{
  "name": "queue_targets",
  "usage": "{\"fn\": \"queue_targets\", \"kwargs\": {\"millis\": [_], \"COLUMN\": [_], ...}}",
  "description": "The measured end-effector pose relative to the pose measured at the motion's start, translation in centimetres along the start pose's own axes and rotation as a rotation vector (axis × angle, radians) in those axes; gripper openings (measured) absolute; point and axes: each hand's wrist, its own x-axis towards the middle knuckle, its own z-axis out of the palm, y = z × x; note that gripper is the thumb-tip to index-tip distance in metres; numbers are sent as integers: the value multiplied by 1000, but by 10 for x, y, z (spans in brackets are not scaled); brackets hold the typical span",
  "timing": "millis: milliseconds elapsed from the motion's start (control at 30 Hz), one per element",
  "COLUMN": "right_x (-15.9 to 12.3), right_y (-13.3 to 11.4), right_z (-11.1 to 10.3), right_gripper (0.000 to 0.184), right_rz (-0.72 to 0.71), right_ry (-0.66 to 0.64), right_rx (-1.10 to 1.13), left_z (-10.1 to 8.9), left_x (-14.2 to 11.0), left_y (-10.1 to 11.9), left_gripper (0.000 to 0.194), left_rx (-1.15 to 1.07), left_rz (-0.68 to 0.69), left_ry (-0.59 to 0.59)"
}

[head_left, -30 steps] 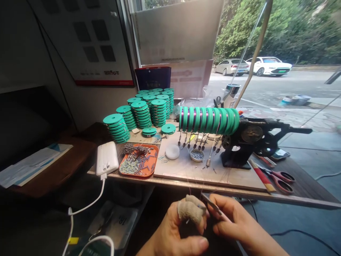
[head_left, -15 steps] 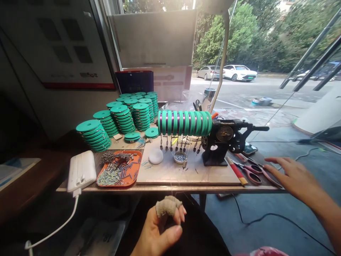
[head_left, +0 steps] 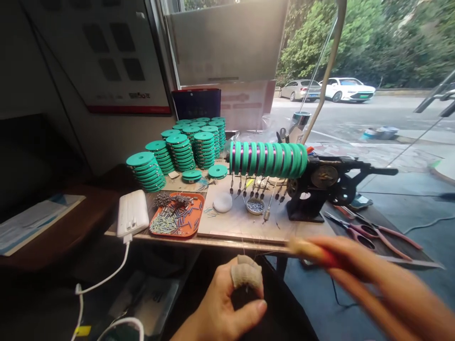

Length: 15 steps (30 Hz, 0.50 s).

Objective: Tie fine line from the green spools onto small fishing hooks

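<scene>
My left hand (head_left: 227,308) is low in the middle, below the table edge. Its fingers are curled, with tan cloth wraps (head_left: 246,274) on two fingertips, pinched toward the thumb; what they pinch is too fine to make out. My right hand (head_left: 359,270) comes in from the lower right, smeared by motion. It grips a red-handled tool with a pale tip (head_left: 313,250), held just in front of the table edge. Behind on the table, a black hand-crank winder (head_left: 320,184) carries a row of green spools (head_left: 268,158) with small weights hanging below.
Stacks of green spools (head_left: 177,151) stand at the back left. An orange tray (head_left: 199,222) of small tubes, a white power bank (head_left: 132,213) with its cable, a white disc (head_left: 222,201), a small bowl (head_left: 255,206) and red scissors (head_left: 366,231) lie on the table.
My right hand reached out to the table's right side, took the red-handled tool lying there and is swinging it back toward my left hand. My left hand stayed curled.
</scene>
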Motion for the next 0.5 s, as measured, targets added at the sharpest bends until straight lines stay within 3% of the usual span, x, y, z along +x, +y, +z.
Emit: {"fn": "queue_targets", "kwargs": {"millis": [67, 100, 167, 233, 300, 400, 433, 500], "right_x": [19, 31, 55, 72, 80, 83, 83, 84], "right_y": [-35, -46, -54, -47, -35, -25, -24, -28], "right_z": [5, 8, 7, 0, -7, -9, -7, -2], "right_gripper": [29, 26, 21, 19, 19, 26, 26, 25], "right_rz": [-264, -312, -381, -366, -249, -39, -2, 27], "right_ry": [-47, -54, -194, -373, -450, -382, -370, -406], "right_rx": [-194, -304, -329, -117, 228, 664, 734, 721], "left_z": [-7, -14, -30, -46, -53, -39, -31, -12], "left_x": [7, 13, 33, 59, 85, 102, 100, 87], "left_y": [18, 28, 47, 57, 53, 31, 22, 8], "left_gripper": [10, 16, 24, 17, 4, 13, 10, 15], "left_rx": [239, 346, 425, 248, -106, -528, -526, -243], "left_rz": [47, 72, 67, 8, -110, -47, -7, 83], "left_ry": [-87, -86, -72, -199, -343, -49, 29, 192]}}
